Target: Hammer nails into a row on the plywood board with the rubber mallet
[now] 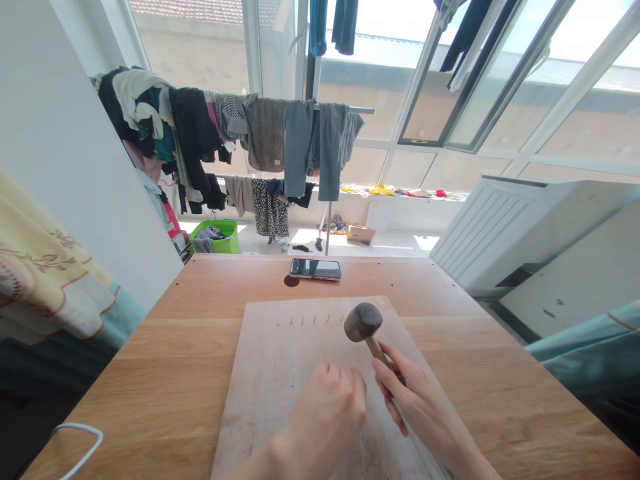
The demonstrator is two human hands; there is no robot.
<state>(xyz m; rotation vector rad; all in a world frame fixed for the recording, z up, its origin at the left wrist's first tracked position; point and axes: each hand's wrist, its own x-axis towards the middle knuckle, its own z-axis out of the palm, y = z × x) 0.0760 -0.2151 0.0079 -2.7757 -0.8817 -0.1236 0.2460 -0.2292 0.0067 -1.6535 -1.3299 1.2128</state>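
My right hand [413, 390] is wrapped round the wooden handle of a rubber mallet [363, 322]. Its dark head is raised above the board's far right part. To its left, my left hand [333, 400] hovers over or rests on the board, back of the hand up, fingers curled in. The fingertips are hidden, so whatever they pinch does not show. Beneath both hands lies a pale, worn wooden board [265, 373]. Several thin nails [315, 319] stand upright in a row near its far edge. Small dark spots dot the board left of my left hand.
A phone [315, 269] lies by a round hole [291, 281] at the far side of the wooden table [165, 373]. A white cable [87, 427] loops over the near left corner. Past the table are a laundry rack [265, 133] and a green basket [225, 239].
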